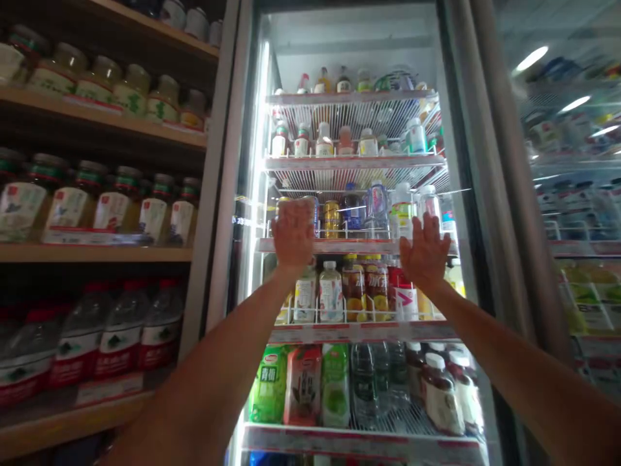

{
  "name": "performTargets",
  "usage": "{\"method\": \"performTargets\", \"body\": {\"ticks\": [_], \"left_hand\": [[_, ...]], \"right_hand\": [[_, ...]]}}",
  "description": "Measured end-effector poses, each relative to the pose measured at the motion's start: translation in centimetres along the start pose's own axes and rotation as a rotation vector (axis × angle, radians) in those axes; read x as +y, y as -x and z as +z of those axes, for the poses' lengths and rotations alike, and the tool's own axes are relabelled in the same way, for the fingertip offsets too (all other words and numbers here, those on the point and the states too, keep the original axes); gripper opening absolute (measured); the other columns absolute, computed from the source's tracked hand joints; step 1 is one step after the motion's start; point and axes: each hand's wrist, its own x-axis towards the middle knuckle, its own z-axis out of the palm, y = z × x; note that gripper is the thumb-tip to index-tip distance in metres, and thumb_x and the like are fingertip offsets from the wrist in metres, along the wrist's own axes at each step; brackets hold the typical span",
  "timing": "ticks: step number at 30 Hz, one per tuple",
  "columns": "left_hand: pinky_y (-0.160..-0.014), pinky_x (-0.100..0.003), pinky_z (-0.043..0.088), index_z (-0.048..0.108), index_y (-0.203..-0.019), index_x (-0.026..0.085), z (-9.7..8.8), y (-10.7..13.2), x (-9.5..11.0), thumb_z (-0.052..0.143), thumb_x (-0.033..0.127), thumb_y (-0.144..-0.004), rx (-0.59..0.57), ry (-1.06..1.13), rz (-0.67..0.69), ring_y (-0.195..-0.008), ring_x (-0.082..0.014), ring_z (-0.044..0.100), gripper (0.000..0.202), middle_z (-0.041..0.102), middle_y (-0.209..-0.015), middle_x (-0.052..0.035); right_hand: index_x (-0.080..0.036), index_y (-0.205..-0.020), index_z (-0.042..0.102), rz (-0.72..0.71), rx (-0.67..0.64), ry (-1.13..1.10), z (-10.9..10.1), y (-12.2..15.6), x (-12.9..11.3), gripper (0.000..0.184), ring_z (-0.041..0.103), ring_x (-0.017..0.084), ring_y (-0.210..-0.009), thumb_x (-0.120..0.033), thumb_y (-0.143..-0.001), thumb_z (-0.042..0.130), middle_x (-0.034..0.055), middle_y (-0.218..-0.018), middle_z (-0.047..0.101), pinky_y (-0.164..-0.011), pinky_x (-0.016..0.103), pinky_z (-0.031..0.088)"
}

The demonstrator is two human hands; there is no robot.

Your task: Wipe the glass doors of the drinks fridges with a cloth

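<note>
Well — both hands (294,233) (425,251) raised before bottles (330,292).

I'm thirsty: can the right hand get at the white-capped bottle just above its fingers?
Possibly yes: the right hand looks empty, and no other drink shows in front of the white-capped bottle; but whether glass lies between, I cannot tell.

Fridge shelves (334,334) carry drinks (330,294); wooden shelves (97,254) carry bottles (114,206).

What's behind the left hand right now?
Behind the left hand, a shelf rail runs across, and a sliver of a blue container shows just right of the hand. Whatever the hand fully covers cannot be seen.
</note>
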Motion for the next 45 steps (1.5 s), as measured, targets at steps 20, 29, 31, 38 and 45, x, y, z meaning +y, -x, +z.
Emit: {"method": "performTargets", "body": {"ticks": [20,29,31,38,45], "left_hand": [[-0.114,-0.046,0.012,0.037,-0.138,0.027,-0.3,11.5,2.9,0.04,0.037,-0.09,-0.114,0.021,0.464,-0.141,-0.0237,0.014,0.049,0.034,-0.148,-0.004],[-0.108,-0.056,0.02,0.026,-0.143,0.015,-3.5,12.5,-7.0,0.037,0.038,-0.091,0.079,-0.108,-0.162,-0.139,-0.0311,0.02,0.058,0.03,-0.147,-0.0185],[-0.11,-0.053,0.017,0.024,-0.144,0.016,-2.9,14.3,-4.0,0.037,0.035,-0.091,0.028,-0.069,0.033,-0.14,-0.0283,0.017,0.057,0.031,-0.147,-0.0173],[-0.115,-0.042,0.011,0.036,-0.138,0.02,-2.3,19.0,1.7,0.041,0.03,-0.09,-0.13,0.083,0.479,-0.14,-0.0206,0.02,0.05,0.044,-0.14,-0.0079],[-0.11,-0.05,0.017,0.022,-0.144,0.015,-4.2,19.0,-6.0,0.042,0.029,-0.089,0.104,-0.058,-0.135,-0.14,-0.0274,0.016,0.06,0.028,-0.148,-0.0177]], "right_hand": [[-0.013,-0.136,0.039,-0.006,-0.04,0.03,-0.5,0.0,0.1,0.052,0.023,0.029,-0.137,-0.037,-0.091,0.03,0.0145,-0.146,0.032,-0.108,0.053,0.019],[-0.023,-0.138,0.035,-0.273,-0.142,-0.016,-2.4,6.8,-1.9,0.048,0.022,0.024,-0.139,-0.032,-0.09,0.035,0.0075,-0.149,0.028,-0.11,0.051,0.018],[-0.024,-0.138,0.035,-0.302,-0.161,-0.044,-2.0,8.5,-4.6,0.048,0.02,0.024,-0.139,-0.031,-0.09,0.036,0.0061,-0.15,0.027,-0.112,0.05,0.016],[-0.022,-0.132,0.043,-0.392,-0.172,-0.071,-1.7,11.7,-7.4,0.044,0.022,0.023,-0.139,-0.031,-0.09,0.038,0.0078,-0.146,0.035,-0.113,0.049,0.011],[-0.025,-0.141,0.029,-0.319,-0.184,-0.042,-3.2,13.3,-2.6,0.052,0.019,0.022,-0.14,-0.028,-0.09,0.037,0.0077,-0.149,0.029,-0.113,0.05,0.012]]}}
